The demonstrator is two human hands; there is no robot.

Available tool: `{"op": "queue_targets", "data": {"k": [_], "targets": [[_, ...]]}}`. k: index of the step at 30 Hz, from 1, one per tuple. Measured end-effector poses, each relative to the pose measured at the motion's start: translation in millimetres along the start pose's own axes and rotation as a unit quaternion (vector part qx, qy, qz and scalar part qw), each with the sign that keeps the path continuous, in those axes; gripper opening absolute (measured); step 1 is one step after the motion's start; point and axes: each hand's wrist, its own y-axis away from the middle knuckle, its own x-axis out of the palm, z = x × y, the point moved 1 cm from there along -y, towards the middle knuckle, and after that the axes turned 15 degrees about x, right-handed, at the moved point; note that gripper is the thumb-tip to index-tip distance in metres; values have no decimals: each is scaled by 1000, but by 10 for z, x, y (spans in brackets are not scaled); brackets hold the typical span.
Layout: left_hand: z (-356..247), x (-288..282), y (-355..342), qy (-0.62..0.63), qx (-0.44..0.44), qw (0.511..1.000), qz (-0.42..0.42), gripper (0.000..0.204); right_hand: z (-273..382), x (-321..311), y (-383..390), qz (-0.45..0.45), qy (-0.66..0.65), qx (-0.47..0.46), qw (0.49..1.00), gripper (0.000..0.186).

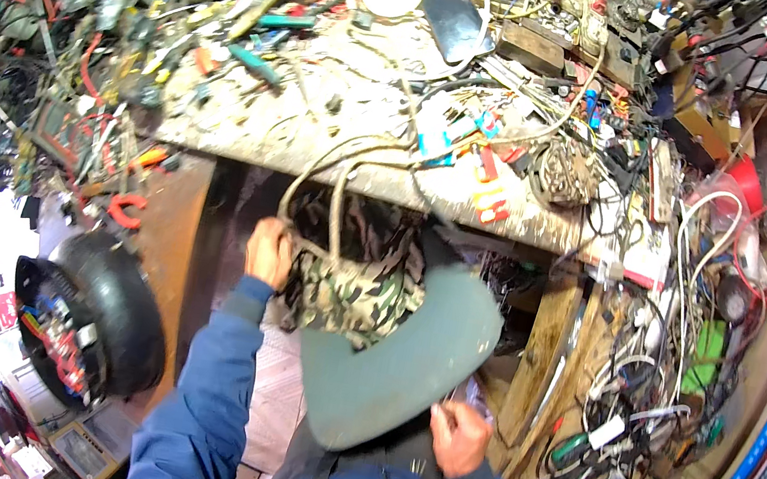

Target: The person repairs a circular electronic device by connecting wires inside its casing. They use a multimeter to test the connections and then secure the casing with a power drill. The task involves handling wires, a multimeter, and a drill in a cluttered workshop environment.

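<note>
My left hand (270, 253) is closed around a thick beige cord (337, 217), which loops down from the bench edge past it. Beside that hand, camouflage-patterned cloth (359, 296) bunches up under the bench front. A flat grey-green curved panel (417, 372), roughly U-shaped, lies tilted over my lap and partly covers the cloth. The fingertips of my right hand (460, 439) are pressed together at the panel's lower right edge, apparently pinching it. The undersides of the panel and of the right fingers are hidden.
The worn workbench (258, 142) is strewn with tools, wires and scraps. At left stands a black round drum-like container (111, 321) holding small parts. Red-handled pliers (126, 210) hang nearby. Tangled cables (630, 372) and wooden boards (541, 357) crowd the right side.
</note>
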Motion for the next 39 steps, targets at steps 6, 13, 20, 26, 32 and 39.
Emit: {"op": "queue_targets", "data": {"k": [6,13,20,26,32,39], "targets": [[1267,1285,-1303,-212,-102,951,202,24,-751,-5,-29,-19,37,178,983,14],[1719,1818,-1703,-228,-133,941,211,18,-1354,-88,-218,71,112,63,989,28],[1672,1747,-1443,-170,-123,962,176,13,-981,-372,-399,45,-27,210,976,17],[899,1070,-175,19,-181,974,137,11,-736,-659,-34,-30,-21,127,991,16],[-248,-123,955,369,-260,886,102,6,-360,-804,367,-39,-109,63,991,16],[-1952,-1244,-549,657,-57,751,-27,15,-245,-901,981,-93,-92,-20,991,17]]}}
